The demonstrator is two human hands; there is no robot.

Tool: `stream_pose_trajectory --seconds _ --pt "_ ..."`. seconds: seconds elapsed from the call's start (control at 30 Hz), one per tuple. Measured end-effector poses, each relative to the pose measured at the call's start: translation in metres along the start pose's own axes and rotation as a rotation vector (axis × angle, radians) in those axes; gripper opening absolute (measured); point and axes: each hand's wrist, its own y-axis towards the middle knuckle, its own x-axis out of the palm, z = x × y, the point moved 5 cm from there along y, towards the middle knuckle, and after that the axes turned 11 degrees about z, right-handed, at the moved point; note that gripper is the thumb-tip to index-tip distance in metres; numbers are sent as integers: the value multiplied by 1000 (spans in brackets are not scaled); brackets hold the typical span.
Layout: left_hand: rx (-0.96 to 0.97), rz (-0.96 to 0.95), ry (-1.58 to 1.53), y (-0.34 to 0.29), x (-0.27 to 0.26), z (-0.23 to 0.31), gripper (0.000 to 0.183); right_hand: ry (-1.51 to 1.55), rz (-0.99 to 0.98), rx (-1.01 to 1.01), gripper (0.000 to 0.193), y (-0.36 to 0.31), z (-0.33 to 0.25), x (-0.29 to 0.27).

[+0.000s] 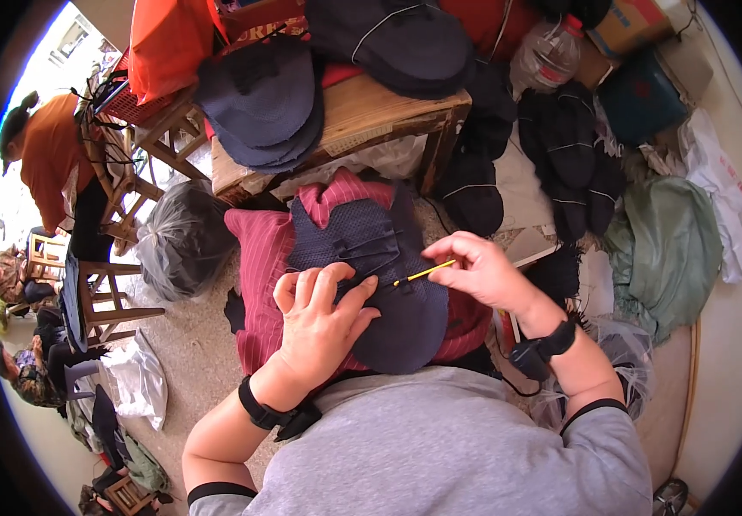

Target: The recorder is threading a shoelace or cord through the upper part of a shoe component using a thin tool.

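Observation:
Across my lap lies a dark blue, sole-shaped fabric piece with a rounded near end and a woven, textured far part. Under it is a red striped cloth. My left hand rests on the piece's left side, its fingers bent and the thumb and a finger gripping near the middle. My right hand pinches a thin yellow crochet hook, whose dark tip points left at the fabric. Dark strands lie across the woven part; whether the hook catches one is too small to tell.
Ahead stands a wooden bench bearing stacked dark soles and a string-tied bundle. More tied bundles lie to the right, by a green sack. A black plastic bag sits left; people are beyond it.

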Motion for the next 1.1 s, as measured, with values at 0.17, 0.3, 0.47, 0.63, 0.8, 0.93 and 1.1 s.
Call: stream_pose_trajectory --seconds 0.17,0.3,0.47,0.63,0.8,0.93,1.1 --pt "4 -4 26 -2 0 -1 43 -416 47 -550 13 -1 -37 11" --pt "21 10 39 -8 2 -5 42 -327 -10 -479 14 -15 -43 10" --pt "67 7 28 -5 3 -6 41 -275 -2 -285 21 -24 -37 -5" --pt "69 22 6 -8 5 -5 40 -251 -16 -238 21 -26 -37 -9" --pt "51 32 -12 -8 4 -11 39 -412 60 -312 20 -25 -35 -34" --pt "29 37 -23 -7 2 -11 39 -94 179 98 12 -18 -19 -69" --pt "13 52 -55 -5 2 -11 48 617 102 -131 18 -1 -31 -23"
